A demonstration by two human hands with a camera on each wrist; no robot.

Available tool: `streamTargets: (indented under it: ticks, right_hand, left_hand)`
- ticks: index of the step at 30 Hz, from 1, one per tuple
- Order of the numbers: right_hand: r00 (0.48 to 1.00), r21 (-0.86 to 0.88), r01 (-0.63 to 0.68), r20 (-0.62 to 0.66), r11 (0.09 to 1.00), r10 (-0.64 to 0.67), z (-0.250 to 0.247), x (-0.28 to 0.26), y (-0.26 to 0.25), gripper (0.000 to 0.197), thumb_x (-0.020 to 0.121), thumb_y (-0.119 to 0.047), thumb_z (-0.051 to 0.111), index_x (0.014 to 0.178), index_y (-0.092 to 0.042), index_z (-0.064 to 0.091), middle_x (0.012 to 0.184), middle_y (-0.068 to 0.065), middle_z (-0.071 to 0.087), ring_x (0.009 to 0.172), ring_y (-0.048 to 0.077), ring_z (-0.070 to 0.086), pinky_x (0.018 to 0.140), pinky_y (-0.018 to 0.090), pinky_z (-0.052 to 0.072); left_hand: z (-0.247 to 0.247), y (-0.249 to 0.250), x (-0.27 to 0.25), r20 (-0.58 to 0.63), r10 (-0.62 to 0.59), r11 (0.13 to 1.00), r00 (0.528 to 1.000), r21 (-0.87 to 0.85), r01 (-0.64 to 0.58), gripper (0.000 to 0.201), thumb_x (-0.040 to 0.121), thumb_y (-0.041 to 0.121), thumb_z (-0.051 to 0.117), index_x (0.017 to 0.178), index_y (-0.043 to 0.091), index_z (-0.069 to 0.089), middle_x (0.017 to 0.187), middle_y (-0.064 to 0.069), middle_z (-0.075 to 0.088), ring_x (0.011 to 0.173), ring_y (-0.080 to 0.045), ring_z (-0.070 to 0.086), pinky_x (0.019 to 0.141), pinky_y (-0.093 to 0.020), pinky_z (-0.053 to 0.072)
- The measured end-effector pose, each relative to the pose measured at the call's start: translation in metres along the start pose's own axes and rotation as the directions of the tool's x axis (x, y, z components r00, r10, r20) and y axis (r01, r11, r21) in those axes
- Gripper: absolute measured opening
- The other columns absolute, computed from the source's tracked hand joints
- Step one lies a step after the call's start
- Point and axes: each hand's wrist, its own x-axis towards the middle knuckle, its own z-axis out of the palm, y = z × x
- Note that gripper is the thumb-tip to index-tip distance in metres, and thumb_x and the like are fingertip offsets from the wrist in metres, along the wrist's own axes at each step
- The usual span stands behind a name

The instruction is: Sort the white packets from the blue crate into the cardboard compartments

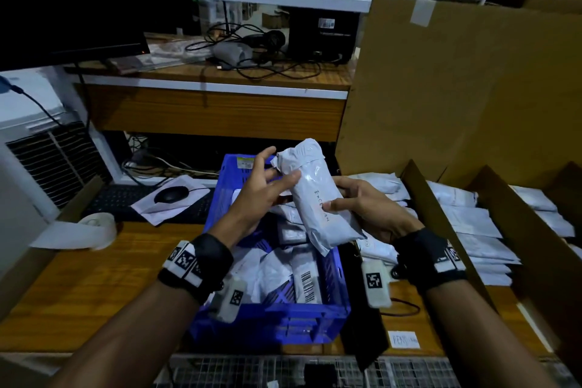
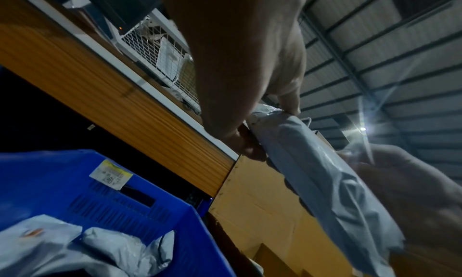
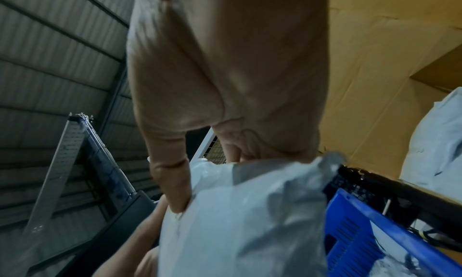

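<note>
Together, both hands held one white packet above the blue crate: the left hand pinched its top, and the right hand curled round its lower half.

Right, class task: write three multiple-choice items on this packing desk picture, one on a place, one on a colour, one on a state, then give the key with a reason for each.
1. Where is the computer mouse?
A. left of the crate
B. inside the crate
C. in a cardboard compartment

2. What colour is the crate?
A. red
B. blue
C. green

3. How is the lifted white packet held?
A. by the left hand alone
B. by the right hand alone
C. by both hands

Key: 1 A, it sits on paper beside the crate's left wall. 2 B, its walls are blue in every view. 3 C, fingers of each hand grip the packet.
</note>
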Motion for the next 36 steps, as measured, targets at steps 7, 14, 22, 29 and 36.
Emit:
streamTargets:
  ticks: [7, 14, 22, 29, 36]
  right_hand:
    - [0.998, -0.019, 0.002, 0.064, 1.0, -0.001, 0.001, -0.002, 0.002, 0.052, 0.096, 0.004, 0.067, 0.145, -0.011, 0.059, 0.136, 0.017, 0.07, 0.126, 0.042, 0.066, 0.107, 0.056, 0.053]
    - [0.976, -0.165, -0.117, -0.199, 0.979, 0.083, -0.004, 0.015, 0.023, 0.037, 0.094, -0.017, 0.08, 0.128, -0.01, 0.067, 0.113, 0.009, 0.079, 0.103, 0.03, 0.076, 0.095, 0.049, 0.061]
    - [0.888, -0.117, -0.343, -0.364, 0.932, 0.281, -0.021, 0.033, 0.065, 0.034, 0.094, -0.017, 0.078, 0.118, -0.003, 0.058, 0.087, 0.01, 0.067, 0.066, 0.019, 0.062, 0.052, 0.027, 0.048]
    - [0.868, -0.054, -0.374, -0.373, 0.926, 0.329, -0.03, 0.043, 0.078, 0.028, 0.099, -0.013, 0.073, 0.122, -0.003, 0.06, 0.085, 0.012, 0.063, 0.063, 0.016, 0.054, 0.053, 0.028, 0.039]
    - [0.843, -0.031, -0.396, -0.409, 0.918, 0.349, -0.033, 0.046, 0.082, 0.034, 0.098, -0.016, 0.075, 0.125, -0.008, 0.057, 0.096, 0.01, 0.068, 0.078, 0.019, 0.062, 0.061, 0.028, 0.047]
  left_hand:
    - [0.005, 0.002, -0.004, -0.007, -0.069, 0.99, 0.998, -0.123, 0.067, 0.07, 0.09, 0.017, 0.083, 0.148, 0.029, 0.045, 0.128, -0.008, 0.075, 0.12, -0.031, 0.071, 0.099, -0.057, 0.059]
    - [-0.008, -0.024, 0.023, -0.11, -0.174, 0.972, 0.979, 0.14, 0.188, 0.065, 0.1, 0.029, 0.075, 0.153, 0.019, 0.038, 0.117, -0.011, 0.071, 0.106, -0.027, 0.075, 0.091, -0.044, 0.064]
    - [-0.034, -0.076, 0.061, -0.08, -0.432, 0.492, 0.898, 0.814, 0.309, 0.012, 0.098, 0.021, 0.072, 0.104, 0.01, 0.074, 0.103, -0.012, 0.075, 0.102, -0.034, 0.073, 0.091, -0.044, 0.063]
    - [-0.01, -0.139, 0.083, 0.215, -0.711, 0.341, 0.669, 0.938, 0.061, 0.022, 0.089, 0.007, 0.081, 0.11, 0.007, 0.074, 0.112, -0.01, 0.068, 0.084, -0.016, 0.065, 0.07, -0.027, 0.052]
    - [0.024, -0.209, 0.089, 0.266, -0.702, 0.274, 0.66, 0.957, -0.094, 0.088, 0.073, 0.02, 0.094, 0.15, 0.01, 0.052, 0.145, -0.016, 0.059, 0.124, -0.033, 0.062, 0.091, -0.037, 0.056]
